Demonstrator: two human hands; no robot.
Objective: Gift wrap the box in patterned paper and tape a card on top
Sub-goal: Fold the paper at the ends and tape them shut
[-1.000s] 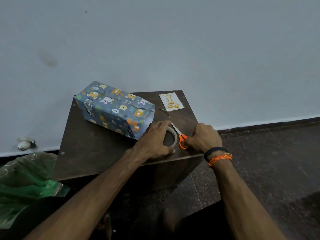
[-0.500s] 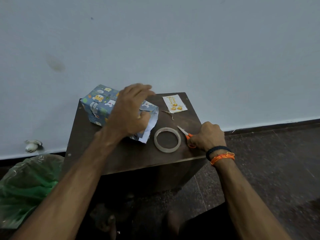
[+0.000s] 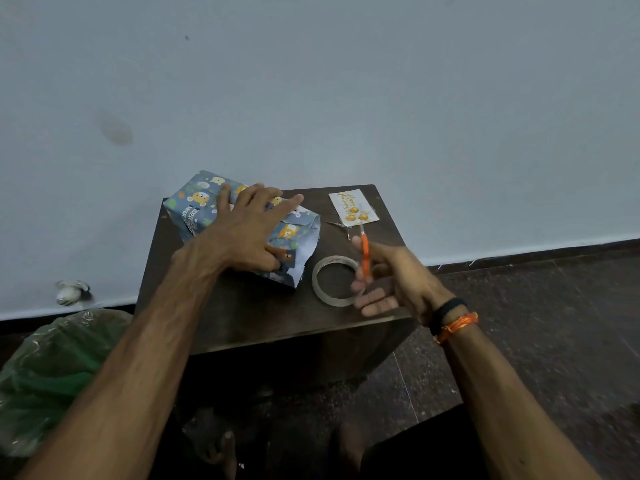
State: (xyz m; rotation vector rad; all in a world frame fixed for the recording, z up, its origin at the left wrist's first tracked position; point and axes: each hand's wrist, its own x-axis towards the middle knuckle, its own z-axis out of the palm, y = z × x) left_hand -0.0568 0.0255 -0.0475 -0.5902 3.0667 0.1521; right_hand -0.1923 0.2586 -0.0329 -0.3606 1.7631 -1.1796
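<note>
Box (image 3: 204,206), wrapped in patterned paper, lying on the table (image 3: 242,313) toward its far left corner, long axis running from far left to near right. Near-right end not closed: paper flap (image 3: 304,247) loose, white underside showing. Left hand (image 3: 249,226) laid flat on top of the box, fingers spread and straight, pressing down, gripping nothing. Right hand (image 3: 391,275) raised over the near right part of the table, orange-handled scissors (image 3: 364,251) held between thumb and curled fingers, blades pointing away toward the card (image 3: 351,207). Tape roll (image 3: 334,280) flat on the table between the loose flap and the right hand, just beside both. Card at the far right, apart from the box. Likely next: flap folded and taped. Open end facing the right hand, so nearer to it.
</note>
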